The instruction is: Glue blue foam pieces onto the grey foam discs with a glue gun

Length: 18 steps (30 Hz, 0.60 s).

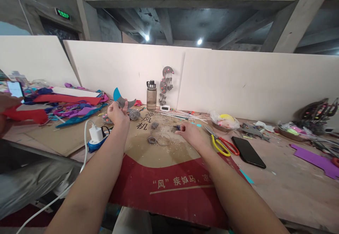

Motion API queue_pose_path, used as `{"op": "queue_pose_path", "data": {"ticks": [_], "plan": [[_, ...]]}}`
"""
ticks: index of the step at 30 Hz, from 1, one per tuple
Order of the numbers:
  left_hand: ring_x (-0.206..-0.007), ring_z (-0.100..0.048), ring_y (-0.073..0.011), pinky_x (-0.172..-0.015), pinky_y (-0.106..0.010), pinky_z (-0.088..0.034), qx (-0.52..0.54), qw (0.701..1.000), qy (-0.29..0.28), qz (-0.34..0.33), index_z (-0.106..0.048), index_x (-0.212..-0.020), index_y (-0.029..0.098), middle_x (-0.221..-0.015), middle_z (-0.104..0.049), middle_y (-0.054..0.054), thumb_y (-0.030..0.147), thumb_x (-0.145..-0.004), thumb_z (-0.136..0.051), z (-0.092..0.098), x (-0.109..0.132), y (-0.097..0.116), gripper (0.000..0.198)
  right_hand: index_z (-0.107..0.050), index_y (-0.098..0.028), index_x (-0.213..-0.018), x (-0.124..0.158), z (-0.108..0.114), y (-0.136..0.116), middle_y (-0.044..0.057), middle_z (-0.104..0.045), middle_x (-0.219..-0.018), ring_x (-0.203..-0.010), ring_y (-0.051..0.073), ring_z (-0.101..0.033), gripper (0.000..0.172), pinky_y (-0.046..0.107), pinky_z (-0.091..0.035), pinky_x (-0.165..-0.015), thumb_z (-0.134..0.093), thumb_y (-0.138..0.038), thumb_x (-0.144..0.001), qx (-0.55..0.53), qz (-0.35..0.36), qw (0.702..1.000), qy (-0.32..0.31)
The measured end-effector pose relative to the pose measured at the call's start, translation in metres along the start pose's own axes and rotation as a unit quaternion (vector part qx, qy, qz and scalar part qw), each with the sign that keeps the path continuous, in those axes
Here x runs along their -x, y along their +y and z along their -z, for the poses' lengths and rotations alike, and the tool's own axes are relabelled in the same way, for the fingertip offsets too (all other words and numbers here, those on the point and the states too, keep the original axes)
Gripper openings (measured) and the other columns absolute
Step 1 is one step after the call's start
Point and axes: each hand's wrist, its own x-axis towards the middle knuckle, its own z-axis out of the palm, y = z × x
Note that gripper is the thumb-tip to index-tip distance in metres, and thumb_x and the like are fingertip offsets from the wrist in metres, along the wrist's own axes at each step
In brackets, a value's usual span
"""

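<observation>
My left hand point(118, 113) is raised over the left side of the cardboard. Its fingers pinch a crescent-shaped felt piece point(124, 102), mostly grey with a blue tip. My right hand point(188, 132) is low over the cardboard, thumb and fingers drawn together beside a small dark cluster point(176, 128). Whatever it grips, if anything, is too small to make out. Between the hands lie a small grey ball point(154, 125), a dark coil point(152, 140) and a thin loose strand. Behind my left hand sits a ball of grey yarn point(134, 114).
Yellow- and red-handled scissors point(221, 145) and a black phone point(248, 152) lie to the right. A bottle point(151, 96) and a hanging moon ornament point(167, 82) stand before the white board. A charger point(95, 133) with cable is at left, near felt scraps and another person's hand.
</observation>
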Motion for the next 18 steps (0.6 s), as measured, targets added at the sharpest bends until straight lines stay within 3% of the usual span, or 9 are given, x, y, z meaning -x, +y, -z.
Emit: {"op": "queue_pose_path", "data": {"ticks": [5,9,12,15,18], "plan": [[-0.048,-0.053,-0.0044,-0.073,-0.027,-0.061,0.003,0.999,0.035,0.019,-0.038,-0.069,0.021,-0.049,-0.037,0.01,0.009,-0.076,-0.05,0.002,-0.002,0.002,0.018,-0.056,-0.019,-0.071,0.0,0.003,0.001,0.0,-0.058,-0.064,-0.059,0.013,-0.046,0.013,0.025,-0.029,-0.056,-0.057,-0.024,-0.083,-0.006,0.015,1.0,0.011],[-0.055,-0.06,-0.0073,-0.072,-0.028,-0.06,-0.004,1.0,-0.01,0.024,-0.036,-0.066,0.02,-0.05,-0.039,0.009,0.012,-0.075,-0.053,-0.001,0.008,-0.001,0.021,-0.063,-0.019,-0.084,0.004,0.005,-0.005,0.003,-0.067,-0.078,-0.065,0.012,-0.054,0.022,0.024,-0.033,-0.061,-0.042,-0.012,-0.087,-0.039,0.016,0.999,0.0],[-0.061,-0.065,-0.01,-0.074,-0.027,-0.059,-0.017,0.998,-0.059,0.033,-0.037,-0.064,0.02,-0.049,-0.04,0.009,0.015,-0.073,-0.058,-0.005,0.023,-0.006,0.023,-0.066,-0.018,-0.087,-0.002,0.002,0.002,0.006,-0.069,-0.083,-0.07,0.015,-0.058,0.025,0.025,-0.037,-0.066,-0.041,-0.02,-0.091,-0.018,0.02,0.999,0.026],[-0.055,-0.062,-0.0096,-0.076,-0.034,-0.06,-0.024,0.994,-0.09,0.049,-0.041,-0.067,0.02,-0.047,-0.037,0.012,0.017,-0.07,-0.062,-0.009,0.04,-0.011,0.022,-0.067,-0.015,-0.096,-0.017,-0.005,0.027,0.014,-0.07,-0.094,-0.086,0.021,-0.063,0.026,0.029,-0.041,-0.077,-0.047,-0.032,-0.091,0.077,-0.008,0.994,0.079],[-0.06,-0.065,-0.0117,-0.078,-0.037,-0.06,-0.03,0.988,-0.14,0.06,-0.047,-0.073,0.019,-0.05,-0.045,0.01,0.019,-0.069,-0.067,-0.013,0.057,-0.017,0.02,-0.069,-0.009,-0.093,-0.029,-0.016,0.056,0.024,-0.069,-0.097,-0.094,0.028,-0.064,0.042,0.034,-0.044,-0.081,-0.054,-0.047,-0.087,0.164,-0.072,0.983,0.022]]}}
